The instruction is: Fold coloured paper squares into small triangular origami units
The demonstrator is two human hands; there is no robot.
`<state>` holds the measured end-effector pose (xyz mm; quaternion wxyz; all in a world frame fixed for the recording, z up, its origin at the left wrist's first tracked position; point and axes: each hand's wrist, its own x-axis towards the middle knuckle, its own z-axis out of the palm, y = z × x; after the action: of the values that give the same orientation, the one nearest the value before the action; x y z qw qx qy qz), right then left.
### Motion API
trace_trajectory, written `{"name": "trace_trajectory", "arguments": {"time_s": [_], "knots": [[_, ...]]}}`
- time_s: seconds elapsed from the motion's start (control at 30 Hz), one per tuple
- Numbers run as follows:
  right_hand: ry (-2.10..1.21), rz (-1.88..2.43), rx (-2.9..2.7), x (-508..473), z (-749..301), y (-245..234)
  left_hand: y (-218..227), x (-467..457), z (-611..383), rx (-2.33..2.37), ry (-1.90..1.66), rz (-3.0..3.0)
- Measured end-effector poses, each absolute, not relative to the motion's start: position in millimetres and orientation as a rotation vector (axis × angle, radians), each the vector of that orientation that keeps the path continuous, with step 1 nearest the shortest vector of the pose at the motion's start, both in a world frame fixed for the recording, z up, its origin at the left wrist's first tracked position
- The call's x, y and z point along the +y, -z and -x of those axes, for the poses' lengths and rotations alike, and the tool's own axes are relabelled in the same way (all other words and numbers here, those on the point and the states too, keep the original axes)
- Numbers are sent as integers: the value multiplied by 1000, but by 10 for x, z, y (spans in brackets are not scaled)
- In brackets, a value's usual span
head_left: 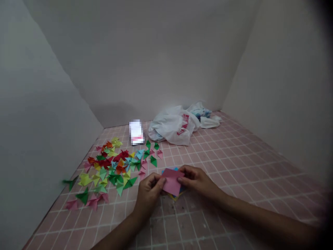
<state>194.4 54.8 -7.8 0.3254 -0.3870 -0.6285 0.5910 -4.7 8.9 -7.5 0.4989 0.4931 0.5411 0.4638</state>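
Note:
A square of pink paper (pixel 172 184) is held up between my two hands, tilted toward me. My left hand (pixel 151 189) pinches its left edge, thumb on top and fingers behind. The right edge is gripped by my right hand (pixel 194 178), with the thumb on the near face. A crease line seems to run across the upper part of the sheet. Below and behind it, blue and yellow paper (pixel 174 198) peeks out, mostly hidden by the pink sheet. Many small folded paper shapes (pixel 114 177) in red, green, yellow, pink, orange and light blue lie left of my hands.
A lit phone (pixel 136 132), its screen blurred, stands near the back wall. White plastic bags (pixel 173 125) with red print lie crumpled at the back middle, beside a blue-patterned bundle (pixel 203 113). Pale walls enclose the pink tiled surface (pixel 234 156) on three sides.

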Motion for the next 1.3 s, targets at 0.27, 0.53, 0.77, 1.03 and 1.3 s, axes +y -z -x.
{"name": "trace_trajectory", "arguments": {"time_s": [0.27,0.53,0.77,1.03,1.3], "knots": [[-1740,1113,-1194,520,-1726,-77,4,73,71,1285,-1122,-1109],[-1607,1052,-1274,451,-1713,93,41,93,47,1296,-1140,-1106],[-1491,1026,-1408,382,-1796,133,54,51,63,1338,-1095,-1247],[-1597,829,-1436,330,-1769,143,37,2,78,1362,-1228,-1531],[-1344,893,-1464,382,-1858,43,65,-4,143,1181,-1460,-1861]]}}
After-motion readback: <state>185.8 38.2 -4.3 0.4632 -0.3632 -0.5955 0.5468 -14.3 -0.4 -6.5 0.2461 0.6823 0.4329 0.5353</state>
